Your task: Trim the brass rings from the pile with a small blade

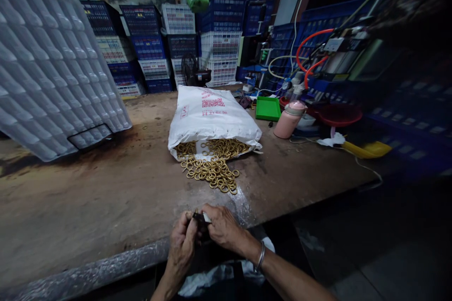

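Note:
Close together at the table's near edge, both my hands are closed around a small black piece [198,217]. My left hand [181,240] pinches it between thumb and fingers. My right hand [226,229], with a metal bangle at the wrist, presses in from the other side, and a small white part [206,217] shows by its thumb. What these parts are, I cannot make out; the fingers cover most of them. Ahead of my hands, a heap of brass-coloured rings [215,171] spills from the mouth of a white woven sack [226,120] with red print.
A ribbed translucent plastic tray [60,66] stands tilted on the left. On the right are a green tray [267,108], a pink bottle [289,120], a yellow scoop [369,149] and a machine with red hoses [312,40]. Stacked crates [221,40] and a black fan [190,70] stand behind.

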The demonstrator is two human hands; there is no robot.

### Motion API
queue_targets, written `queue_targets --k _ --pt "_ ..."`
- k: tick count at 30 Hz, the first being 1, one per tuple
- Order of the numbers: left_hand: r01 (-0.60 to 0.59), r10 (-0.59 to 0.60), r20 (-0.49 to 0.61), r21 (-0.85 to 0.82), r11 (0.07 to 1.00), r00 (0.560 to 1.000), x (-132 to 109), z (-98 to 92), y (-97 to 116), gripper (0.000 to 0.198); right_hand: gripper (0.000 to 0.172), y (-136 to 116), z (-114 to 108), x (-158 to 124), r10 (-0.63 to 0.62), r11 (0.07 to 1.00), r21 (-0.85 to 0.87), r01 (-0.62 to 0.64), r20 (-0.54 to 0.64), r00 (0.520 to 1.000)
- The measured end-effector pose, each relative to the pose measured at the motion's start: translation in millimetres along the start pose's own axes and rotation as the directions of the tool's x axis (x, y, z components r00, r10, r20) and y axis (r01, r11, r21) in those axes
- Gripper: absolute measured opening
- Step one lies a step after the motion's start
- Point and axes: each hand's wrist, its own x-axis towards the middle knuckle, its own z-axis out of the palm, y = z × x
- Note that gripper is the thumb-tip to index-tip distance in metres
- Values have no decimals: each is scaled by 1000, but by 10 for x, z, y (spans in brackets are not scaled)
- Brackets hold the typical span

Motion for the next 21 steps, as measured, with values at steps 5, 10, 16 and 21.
queue_targets --k 5,10,16,21 --pt "-44 45 -10 91 995 999 -89 -33 52 32 29 17 45 34 30 994 -102 -29 8 1000" --pt "117 -112 60 -84 990 992 -224 27 177 33 27 129 17 93 124 977 -160 -143 -123 985" --pt "412 -375 170 -383 827 911 -16 -8 134 43 23 598 -302 194 323 922 -42 -385 -464 825" --pt "495 -493 141 -478 726 859 65 -50 58 37 19 1054 -459 355 421 861 -58 -505 -476 772"
